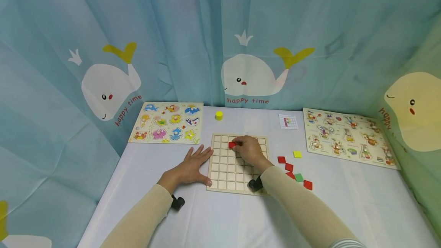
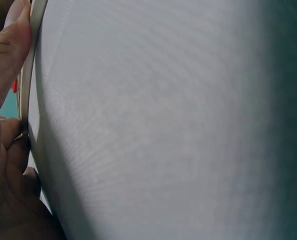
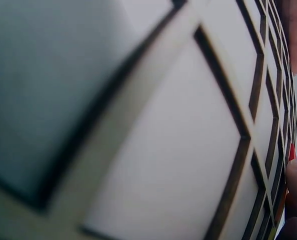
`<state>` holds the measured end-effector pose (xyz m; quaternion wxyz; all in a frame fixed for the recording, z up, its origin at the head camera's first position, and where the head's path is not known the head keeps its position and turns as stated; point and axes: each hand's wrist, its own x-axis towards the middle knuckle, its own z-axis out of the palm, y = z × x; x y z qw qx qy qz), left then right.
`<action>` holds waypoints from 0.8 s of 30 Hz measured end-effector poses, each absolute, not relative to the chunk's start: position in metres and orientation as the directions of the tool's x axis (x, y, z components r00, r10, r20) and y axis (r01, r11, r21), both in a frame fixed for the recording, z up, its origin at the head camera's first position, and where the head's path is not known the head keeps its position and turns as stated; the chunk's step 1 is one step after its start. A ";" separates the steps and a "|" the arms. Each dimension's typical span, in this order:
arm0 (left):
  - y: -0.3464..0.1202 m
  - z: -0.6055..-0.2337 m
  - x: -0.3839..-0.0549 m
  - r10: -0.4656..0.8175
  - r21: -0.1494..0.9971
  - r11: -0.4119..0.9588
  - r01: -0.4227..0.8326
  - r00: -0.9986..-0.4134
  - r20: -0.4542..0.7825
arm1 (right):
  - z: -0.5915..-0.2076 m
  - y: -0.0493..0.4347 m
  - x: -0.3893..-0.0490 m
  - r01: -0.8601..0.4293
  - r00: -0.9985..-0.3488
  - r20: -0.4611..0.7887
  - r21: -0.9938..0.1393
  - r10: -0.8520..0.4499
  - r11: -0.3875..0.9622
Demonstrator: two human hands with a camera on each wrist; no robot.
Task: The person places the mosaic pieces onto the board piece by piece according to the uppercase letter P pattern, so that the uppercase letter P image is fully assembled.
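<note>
A wooden grid board [image 1: 222, 176] of square cells lies flat on the table. In the head view my right hand [image 1: 250, 150] reaches over the board, and its thumb and index finger pinch the right side of a red square tile [image 1: 232, 145] at an upper cell. The same red tile [image 3: 291, 151] shows as a sliver by the fingertips in the right wrist view. My left hand [image 1: 192, 165] lies with fingers spread along the board's left edge, the thumb near its lower corner. Seen from the left wrist, the left thumb [image 2: 11, 60] is against the board's side.
Several red tiles [image 1: 281, 159], a green tile [image 1: 298, 178] and a yellow tile [image 1: 297, 154] lie right of the board. Behind are a yellow cylinder [image 1: 219, 116] and a pattern card [image 1: 288, 122]. A sea-animal puzzle [image 1: 165, 123] is left; another picture puzzle [image 1: 344, 135] is right.
</note>
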<state>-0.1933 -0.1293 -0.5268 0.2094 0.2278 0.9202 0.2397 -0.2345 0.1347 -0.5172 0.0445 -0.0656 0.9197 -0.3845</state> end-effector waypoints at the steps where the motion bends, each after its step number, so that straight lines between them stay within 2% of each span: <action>1: -0.129 -0.527 -0.193 0.522 0.540 0.779 0.320 -0.808 -0.274 | -0.518 0.135 -0.234 -0.095 -0.987 -0.027 -0.707 -0.161 0.700; 12: -0.130 -0.526 -0.192 0.526 0.550 0.771 0.322 -0.809 -0.263 | -0.518 0.137 -0.235 -0.107 -0.983 -0.030 -0.705 -0.180 0.701; 24: -0.130 -0.528 -0.193 0.525 0.557 0.768 0.316 -0.809 -0.264 | -0.511 0.148 -0.237 -0.021 -0.987 -0.077 -0.804 -0.139 0.594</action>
